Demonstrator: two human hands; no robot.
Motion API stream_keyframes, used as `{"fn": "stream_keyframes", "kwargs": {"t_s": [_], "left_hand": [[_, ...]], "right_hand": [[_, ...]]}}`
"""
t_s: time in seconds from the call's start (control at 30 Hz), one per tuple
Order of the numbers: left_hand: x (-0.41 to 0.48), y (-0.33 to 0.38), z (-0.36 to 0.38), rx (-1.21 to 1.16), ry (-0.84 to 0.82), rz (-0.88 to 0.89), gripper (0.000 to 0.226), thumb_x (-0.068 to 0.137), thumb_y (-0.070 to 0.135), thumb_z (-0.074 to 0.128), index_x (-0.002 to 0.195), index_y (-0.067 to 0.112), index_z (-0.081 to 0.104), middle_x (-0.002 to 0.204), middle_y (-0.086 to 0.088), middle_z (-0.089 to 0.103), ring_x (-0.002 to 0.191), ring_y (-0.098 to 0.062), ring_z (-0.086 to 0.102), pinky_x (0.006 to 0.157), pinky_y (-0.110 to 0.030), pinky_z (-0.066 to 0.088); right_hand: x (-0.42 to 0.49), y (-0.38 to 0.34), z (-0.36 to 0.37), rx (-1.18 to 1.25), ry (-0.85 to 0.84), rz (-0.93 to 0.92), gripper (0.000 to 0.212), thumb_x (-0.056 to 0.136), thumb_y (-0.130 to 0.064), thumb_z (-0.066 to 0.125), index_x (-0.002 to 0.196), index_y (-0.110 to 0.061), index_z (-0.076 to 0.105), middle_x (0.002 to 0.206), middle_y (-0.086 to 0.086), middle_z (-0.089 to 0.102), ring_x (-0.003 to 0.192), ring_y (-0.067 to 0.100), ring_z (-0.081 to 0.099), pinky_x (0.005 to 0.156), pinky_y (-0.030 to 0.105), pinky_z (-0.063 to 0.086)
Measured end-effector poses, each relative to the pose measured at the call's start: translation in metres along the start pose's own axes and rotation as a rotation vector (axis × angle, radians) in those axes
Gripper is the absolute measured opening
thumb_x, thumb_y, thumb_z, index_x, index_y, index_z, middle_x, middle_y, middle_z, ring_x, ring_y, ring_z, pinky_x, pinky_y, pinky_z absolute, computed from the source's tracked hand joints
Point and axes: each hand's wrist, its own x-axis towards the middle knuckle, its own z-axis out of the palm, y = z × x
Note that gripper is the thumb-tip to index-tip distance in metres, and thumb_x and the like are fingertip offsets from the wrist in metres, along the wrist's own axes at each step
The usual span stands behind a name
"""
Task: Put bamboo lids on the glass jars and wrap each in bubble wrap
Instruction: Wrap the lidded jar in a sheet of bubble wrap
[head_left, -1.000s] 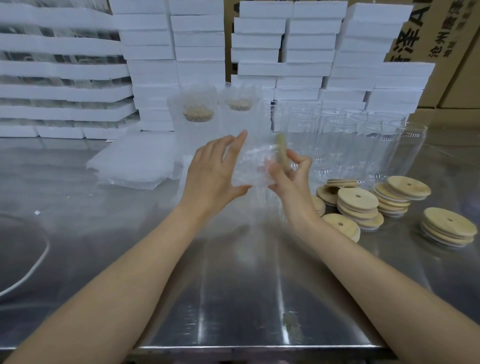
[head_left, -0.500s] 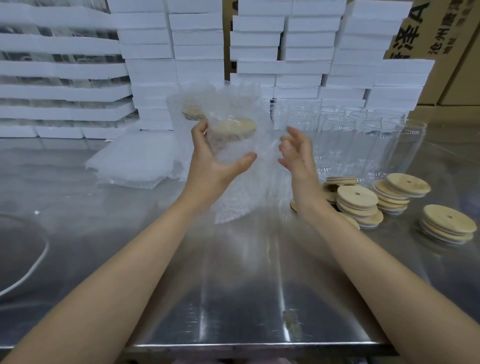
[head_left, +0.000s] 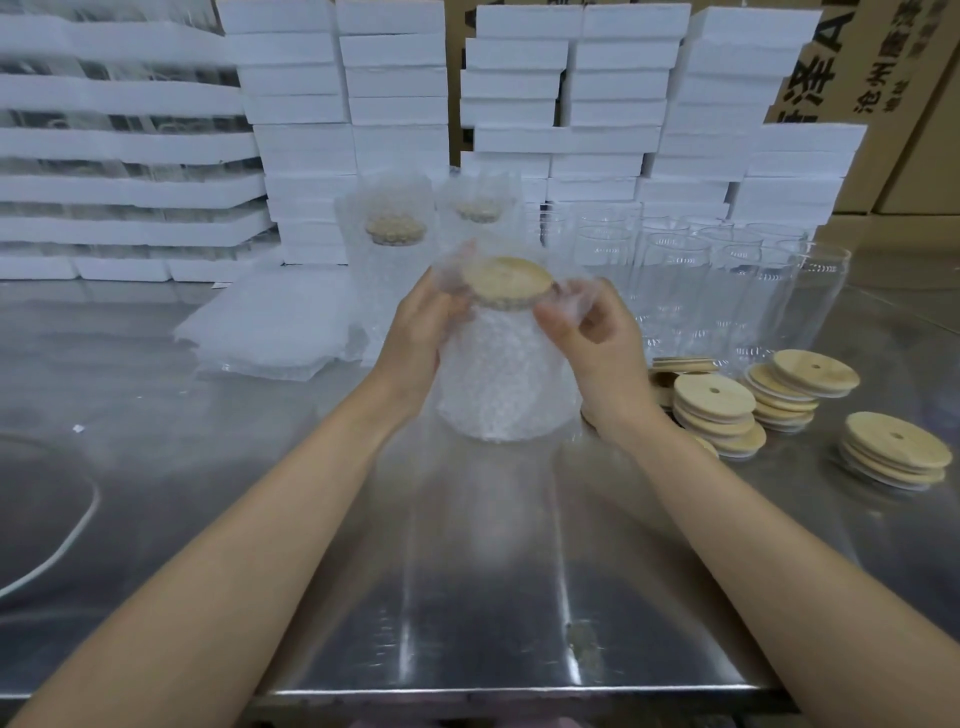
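A glass jar wrapped in bubble wrap stands upright at the table's middle, its bamboo lid showing at the top. My left hand grips the wrap at the jar's upper left. My right hand pinches the loose wrap edge beside the lid on the right. Two wrapped lidded jars stand behind. Bare glass jars are lined up at the back right. Stacks of bamboo lids lie to the right.
A pile of bubble wrap sheets lies at the left back. White foam boxes are stacked along the rear, with cardboard cartons at the far right. A white cord curves on the steel table at the left.
The wrapped jar went from tilted in the air to upright on the table. Both hands moved to its top, and my right hand took hold of the wrap edge.
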Motion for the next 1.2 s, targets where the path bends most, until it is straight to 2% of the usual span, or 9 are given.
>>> {"fn": "stream_keyframes", "kwargs": {"t_s": [0.1,0.23,0.33,0.43,0.6,0.73,0.83,1.0,1.2], "left_hand": [[0.004,-0.009,-0.006,0.049,0.016,0.004,0.034,0.085,0.033,0.057,0.117,0.021,0.06,0.113,0.01,0.068,0.113,-0.007,0.059,0.099,-0.028,0.044],[0.0,-0.017,-0.016,0.173,-0.139,-0.059,0.083,0.068,0.07,0.068,0.133,0.023,0.046,0.134,0.006,0.056,0.126,-0.01,0.051,0.101,-0.027,0.046],[0.0,-0.024,-0.022,0.221,-0.198,-0.092,0.08,0.066,0.04,0.083,0.133,0.02,0.043,0.128,0.009,0.06,0.118,-0.004,0.057,0.089,-0.018,0.049],[0.001,-0.027,-0.018,0.258,-0.124,-0.081,0.059,0.073,0.032,0.081,0.122,0.026,0.05,0.114,0.015,0.067,0.107,0.001,0.062,0.081,-0.011,0.048],[0.0,-0.021,-0.022,0.282,-0.132,-0.114,0.108,0.041,0.078,0.077,0.127,0.028,0.036,0.12,0.018,0.051,0.107,0.013,0.055,0.086,-0.01,0.047],[-0.001,-0.028,-0.036,0.315,-0.315,-0.168,0.112,0.056,0.041,0.088,0.144,0.028,0.021,0.135,0.018,0.046,0.12,0.012,0.048,0.098,-0.016,0.045],[0.0,-0.036,-0.029,0.338,-0.327,-0.132,0.091,0.063,0.031,0.089,0.138,0.029,0.037,0.132,0.012,0.056,0.123,-0.003,0.053,0.1,-0.025,0.046],[0.0,-0.04,-0.023,0.274,-0.107,-0.114,0.072,0.056,0.04,0.091,0.114,0.04,0.049,0.109,0.018,0.067,0.102,0.008,0.062,0.079,-0.006,0.047],[0.006,-0.026,-0.029,0.16,0.277,0.021,0.068,0.061,0.026,0.078,0.121,0.018,0.047,0.106,0.002,0.06,0.091,-0.003,0.063,0.079,-0.017,0.052]], "right_hand": [[0.005,-0.005,-0.005,-0.02,0.081,-0.019,0.01,0.089,-0.03,0.064,0.083,-0.022,0.061,0.075,-0.017,0.062,0.074,-0.001,0.055,0.072,0.017,0.044],[0.006,-0.004,-0.011,0.027,-0.094,0.071,0.042,0.084,-0.025,0.072,0.122,-0.021,0.053,0.122,0.002,0.061,0.114,0.017,0.059,0.093,0.034,0.05],[0.005,-0.007,-0.006,-0.05,0.018,0.003,0.018,0.085,-0.001,0.07,0.095,-0.013,0.063,0.111,0.003,0.065,0.103,0.016,0.063,0.089,0.029,0.052],[0.012,-0.012,-0.013,0.11,0.202,-0.038,0.015,0.091,-0.004,0.063,0.083,-0.016,0.06,0.088,-0.007,0.07,0.087,0.012,0.066,0.087,0.032,0.055],[0.021,-0.003,-0.026,0.13,0.118,0.188,0.013,0.096,-0.033,0.058,0.096,-0.02,0.062,0.097,-0.006,0.07,0.097,0.012,0.068,0.087,0.036,0.055],[0.015,0.011,-0.025,-0.044,-0.224,0.376,0.043,0.078,-0.043,0.067,0.118,-0.031,0.056,0.115,-0.016,0.064,0.109,0.006,0.062,0.092,0.037,0.048],[0.009,0.015,-0.023,-0.122,-0.19,0.362,0.032,0.083,-0.034,0.073,0.11,-0.025,0.061,0.104,-0.02,0.068,0.106,0.007,0.064,0.093,0.038,0.048],[0.015,0.012,-0.023,-0.023,-0.008,0.308,0.022,0.1,-0.034,0.049,0.105,-0.022,0.067,0.118,-0.002,0.067,0.11,0.013,0.063,0.094,0.029,0.051],[0.014,0.024,-0.019,-0.09,0.057,0.539,0.021,0.102,-0.016,0.043,0.096,-0.02,0.063,0.123,0.003,0.058,0.109,0.026,0.061,0.095,0.034,0.05]]}}
